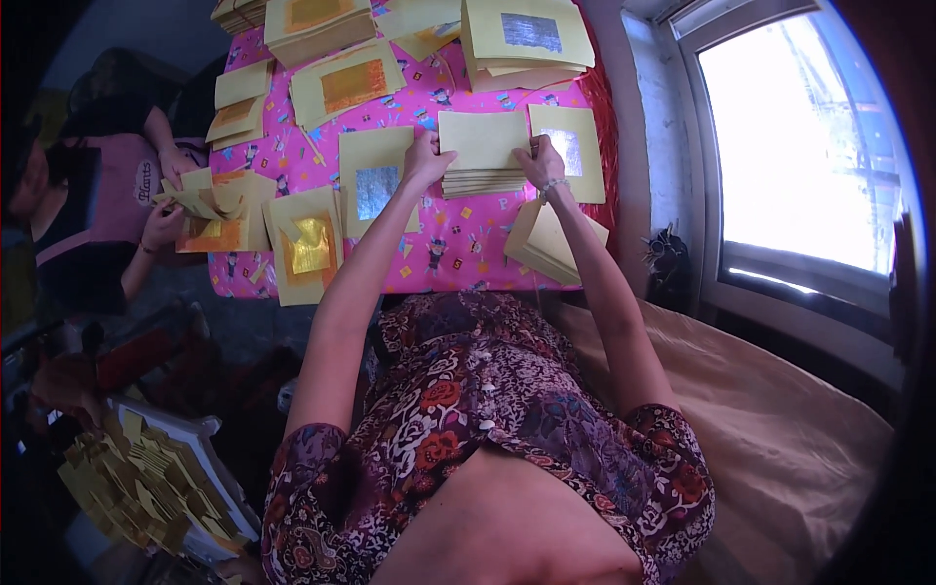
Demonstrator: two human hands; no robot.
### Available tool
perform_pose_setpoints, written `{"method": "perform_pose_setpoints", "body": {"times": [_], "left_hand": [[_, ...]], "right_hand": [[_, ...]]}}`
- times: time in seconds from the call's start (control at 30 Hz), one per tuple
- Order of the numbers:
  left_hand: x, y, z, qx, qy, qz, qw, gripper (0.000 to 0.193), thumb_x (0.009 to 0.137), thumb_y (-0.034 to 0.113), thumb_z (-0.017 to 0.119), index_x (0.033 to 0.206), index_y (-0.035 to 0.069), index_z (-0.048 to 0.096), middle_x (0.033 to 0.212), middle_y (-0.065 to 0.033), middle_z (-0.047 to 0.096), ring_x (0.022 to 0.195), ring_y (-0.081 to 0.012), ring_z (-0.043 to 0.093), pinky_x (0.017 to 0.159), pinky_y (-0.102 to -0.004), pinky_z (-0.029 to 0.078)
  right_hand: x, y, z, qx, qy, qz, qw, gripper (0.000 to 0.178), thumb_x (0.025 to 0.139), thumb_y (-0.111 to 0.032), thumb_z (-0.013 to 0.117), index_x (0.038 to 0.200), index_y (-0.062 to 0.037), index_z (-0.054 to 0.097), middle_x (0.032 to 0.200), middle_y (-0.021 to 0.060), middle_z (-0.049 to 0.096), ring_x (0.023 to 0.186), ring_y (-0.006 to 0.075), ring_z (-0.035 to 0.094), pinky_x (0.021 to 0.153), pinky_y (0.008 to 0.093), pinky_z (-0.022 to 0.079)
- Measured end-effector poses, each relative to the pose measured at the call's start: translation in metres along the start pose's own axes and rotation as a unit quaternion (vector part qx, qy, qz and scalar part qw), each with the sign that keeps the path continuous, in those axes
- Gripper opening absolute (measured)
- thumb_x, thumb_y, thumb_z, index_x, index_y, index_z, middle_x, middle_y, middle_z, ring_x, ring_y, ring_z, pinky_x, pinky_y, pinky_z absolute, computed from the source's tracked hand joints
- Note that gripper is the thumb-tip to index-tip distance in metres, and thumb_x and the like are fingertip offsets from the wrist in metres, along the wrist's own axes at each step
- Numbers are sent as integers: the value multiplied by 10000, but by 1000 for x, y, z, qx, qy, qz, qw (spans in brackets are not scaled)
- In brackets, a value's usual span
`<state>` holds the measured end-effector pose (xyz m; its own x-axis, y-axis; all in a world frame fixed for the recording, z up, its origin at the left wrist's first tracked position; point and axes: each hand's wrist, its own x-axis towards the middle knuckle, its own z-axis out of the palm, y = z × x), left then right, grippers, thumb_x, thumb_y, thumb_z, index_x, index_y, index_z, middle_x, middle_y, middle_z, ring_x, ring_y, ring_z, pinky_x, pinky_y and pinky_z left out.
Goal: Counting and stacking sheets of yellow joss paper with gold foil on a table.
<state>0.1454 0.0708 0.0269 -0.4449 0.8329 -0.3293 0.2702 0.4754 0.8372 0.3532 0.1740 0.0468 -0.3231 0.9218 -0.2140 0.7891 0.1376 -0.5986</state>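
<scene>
Both my hands grip a stack of folded yellow paper point(483, 141) over the pink table. My left hand point(425, 159) closes on its left edge, thumb on top. On the opposite edge, my right hand point(542, 164) is closed too, a bracelet at its wrist. Several folded layers show along the stack's near side. Just left of it lies a yellow sheet with a silver foil square point(377, 193). Another silver-foil sheet point(577, 180) lies partly behind my right hand. A fanned bundle of yellow paper point(551, 244) rests beside my right forearm.
Taller paper stacks point(526, 58) stand along the far side of the patterned pink tablecloth point(448, 258). Gold-foil sheets point(310, 244) lie at the left. There, a co-worker's hands point(168, 219) handle yellow paper. A box of paper bundles point(146, 478) sits at lower left; a window is at right.
</scene>
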Motion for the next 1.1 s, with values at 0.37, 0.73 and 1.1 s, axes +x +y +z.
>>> {"method": "perform_pose_setpoints", "body": {"times": [0.37,0.73,1.1], "left_hand": [[-17,-17,1,-22,58,-13,998,426,654,191,743,1004,27,564,799,-95,669,695,-186,648,651,-311,505],[-32,-26,5,-274,81,-90,954,290,813,170,646,1065,36,594,856,-34,616,721,-96,582,589,-242,521],[-75,-59,25,-325,69,-132,934,244,892,29,478,1130,-2,524,934,-104,610,766,-136,611,641,-256,543]], "right_hand": [[-13,-41,-8,-143,64,-233,960,366,694,-181,696,1005,-61,545,989,135,529,913,328,517,801,419,444],[-15,-46,10,-239,-121,-396,878,440,762,-429,634,1052,-110,544,945,93,535,922,270,549,773,373,480],[-24,-33,19,-314,-89,-409,852,455,741,-420,645,1027,-96,501,931,107,518,896,273,560,674,375,507]]}}
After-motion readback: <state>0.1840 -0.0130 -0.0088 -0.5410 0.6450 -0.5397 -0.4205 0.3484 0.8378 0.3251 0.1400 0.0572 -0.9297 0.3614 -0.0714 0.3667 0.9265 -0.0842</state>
